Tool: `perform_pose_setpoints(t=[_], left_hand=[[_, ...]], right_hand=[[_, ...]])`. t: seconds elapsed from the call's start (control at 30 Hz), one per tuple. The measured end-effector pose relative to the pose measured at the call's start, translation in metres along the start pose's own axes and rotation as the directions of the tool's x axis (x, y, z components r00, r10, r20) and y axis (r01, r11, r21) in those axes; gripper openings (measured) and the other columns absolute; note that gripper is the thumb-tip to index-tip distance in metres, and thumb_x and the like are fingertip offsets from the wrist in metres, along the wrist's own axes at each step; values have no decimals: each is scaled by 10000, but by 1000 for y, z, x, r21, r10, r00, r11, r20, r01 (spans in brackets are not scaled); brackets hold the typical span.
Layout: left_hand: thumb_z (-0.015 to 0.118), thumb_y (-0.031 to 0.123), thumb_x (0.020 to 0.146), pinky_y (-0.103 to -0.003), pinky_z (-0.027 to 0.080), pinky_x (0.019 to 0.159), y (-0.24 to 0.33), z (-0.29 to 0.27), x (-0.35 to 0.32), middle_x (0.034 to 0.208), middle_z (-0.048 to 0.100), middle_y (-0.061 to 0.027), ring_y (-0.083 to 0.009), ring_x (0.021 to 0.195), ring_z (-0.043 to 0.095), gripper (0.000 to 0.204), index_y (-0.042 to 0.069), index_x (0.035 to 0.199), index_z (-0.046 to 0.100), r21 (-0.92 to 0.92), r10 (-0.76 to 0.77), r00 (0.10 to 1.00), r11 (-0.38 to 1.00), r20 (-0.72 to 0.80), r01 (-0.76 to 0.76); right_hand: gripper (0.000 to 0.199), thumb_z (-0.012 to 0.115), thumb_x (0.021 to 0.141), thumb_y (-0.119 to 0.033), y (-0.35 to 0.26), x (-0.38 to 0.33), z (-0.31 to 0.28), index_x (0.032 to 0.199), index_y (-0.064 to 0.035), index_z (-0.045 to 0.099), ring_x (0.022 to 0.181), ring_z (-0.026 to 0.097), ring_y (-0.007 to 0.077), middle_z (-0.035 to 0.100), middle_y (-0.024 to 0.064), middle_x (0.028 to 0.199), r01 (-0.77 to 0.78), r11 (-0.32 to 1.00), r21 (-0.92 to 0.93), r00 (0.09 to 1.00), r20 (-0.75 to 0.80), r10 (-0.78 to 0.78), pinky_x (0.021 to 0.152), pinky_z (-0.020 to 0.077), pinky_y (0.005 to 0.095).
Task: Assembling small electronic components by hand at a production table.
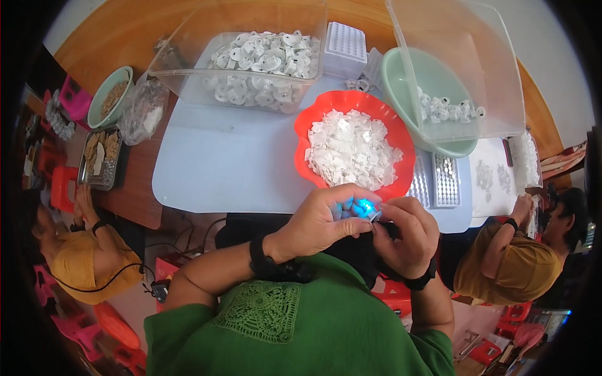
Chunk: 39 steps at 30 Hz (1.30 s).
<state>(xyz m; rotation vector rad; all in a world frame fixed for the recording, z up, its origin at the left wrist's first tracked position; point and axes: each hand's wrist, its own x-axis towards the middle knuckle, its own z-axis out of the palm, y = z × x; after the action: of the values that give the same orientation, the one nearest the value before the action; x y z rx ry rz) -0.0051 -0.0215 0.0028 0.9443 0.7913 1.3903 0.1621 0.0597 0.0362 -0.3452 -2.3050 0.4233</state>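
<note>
both hands meet just below the near rim of the red bowl (401, 135), close to the person's chest. the left hand (323, 222) has its grip closed around a small glowing blue part (364, 205), fingers curled over it so that only the lit end shows. the right hand (407, 235) pinches in from the other side, its fingertips shut on the same little piece, with a pale sliver just visible between the two hands; what that sliver is cannot be made out.

the blue part looks tiny, hard and light, probably smooth plastic, so it would slip easily and calls for a fingertip pinch at its ends rather than a full fist. it seems stiff, not soft.

the red bowl is heaped with flat white square pieces (351, 147), thin and light, likely to cling together or scatter if scooped roughly. beyond the red bowl stands a clear tub (188, 69) of white ring-shaped plastic parts (260, 62). to the right of the red bowl a pale green basin (392, 84) sits under a second clear tub (495, 75) and holds a few more white parts. just right of the red bowl's near edge lie white gridded trays (439, 182). all of it rests on a light blue table (219, 163). other people sit to either side, each with a hand at their own work.
</note>
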Motion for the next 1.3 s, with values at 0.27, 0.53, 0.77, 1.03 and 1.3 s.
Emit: perform_pose_setpoints(t=[0.27,0.53,0.77,1.03,1.3], left_hand=[[620,125,901,-227,514,684,-4,-9,5,996,635,-62,-88,776,591,364,-7,1228,531,-158,-57,998,986,-16,54],[621,165,905,-225,514,676,-8,-9,6,982,644,-77,-94,814,613,367,-26,1206,534,-130,-61,998,990,-26,57],[594,122,916,-221,494,690,-12,-4,6,983,637,-65,-85,804,589,321,-18,1201,543,-136,-71,996,989,-52,64],[538,136,941,-220,487,667,2,-13,6,989,625,-75,-84,734,568,323,-18,1225,520,-102,-101,985,991,-138,87],[496,145,957,-254,481,711,20,-62,1,1005,625,-78,-115,796,568,292,-25,1190,542,-296,54,974,948,-218,-119]], right_hand=[[373,742,616,46,-5,4,3,952,-22,595,652,606,232,581,111,802,-79,996,52,996,-27,81,506,466,311],[313,743,629,51,-10,7,12,883,-28,578,588,591,204,563,91,783,-185,970,156,982,2,187,465,445,291],[286,735,636,40,-2,8,11,859,-31,570,581,579,213,544,87,762,-179,969,171,984,48,173,481,442,295],[303,739,688,15,16,2,4,952,-13,593,624,568,121,569,35,814,-375,780,501,919,93,382,583,454,234],[112,649,768,-6,49,9,-22,862,30,600,645,599,195,609,102,756,-577,813,74,809,188,557,594,462,287]])
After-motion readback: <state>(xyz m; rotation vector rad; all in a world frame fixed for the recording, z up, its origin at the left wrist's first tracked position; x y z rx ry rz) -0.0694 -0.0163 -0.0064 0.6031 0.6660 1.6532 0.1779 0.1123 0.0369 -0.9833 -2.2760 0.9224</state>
